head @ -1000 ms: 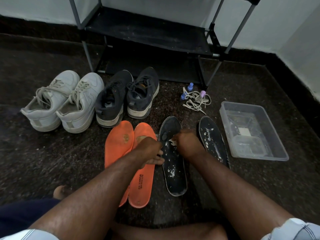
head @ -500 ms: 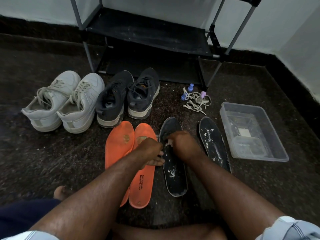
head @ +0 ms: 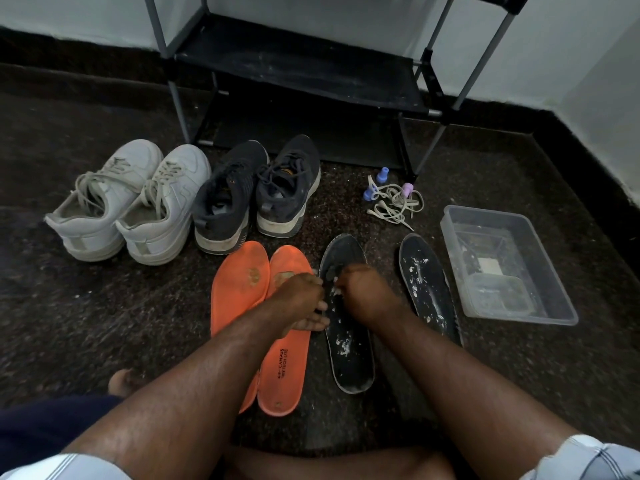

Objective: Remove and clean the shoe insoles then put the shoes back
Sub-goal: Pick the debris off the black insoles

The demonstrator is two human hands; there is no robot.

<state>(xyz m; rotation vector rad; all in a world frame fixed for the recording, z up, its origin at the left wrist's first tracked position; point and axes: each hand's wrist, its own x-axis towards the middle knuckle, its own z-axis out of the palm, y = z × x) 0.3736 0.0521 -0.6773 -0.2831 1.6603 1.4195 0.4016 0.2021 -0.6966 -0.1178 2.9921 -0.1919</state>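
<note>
A black metal-framed shoe rack (head: 294, 74) stands behind two shoe pairs. On the dark speckled floor (head: 104, 306), the right hand (head: 363, 292) grips something white on the flat black foam insole (head: 348, 355); the left hand (head: 301, 303) rests there, fingers relaxed.

Dim, even indoor light, pale far wall (head: 346, 15) brightest, dark speckled floor (head: 104, 306) underexposed, soft shadows under far rack (head: 294, 74), wide-angle bending at edges, near forearms slightly soft.
</note>
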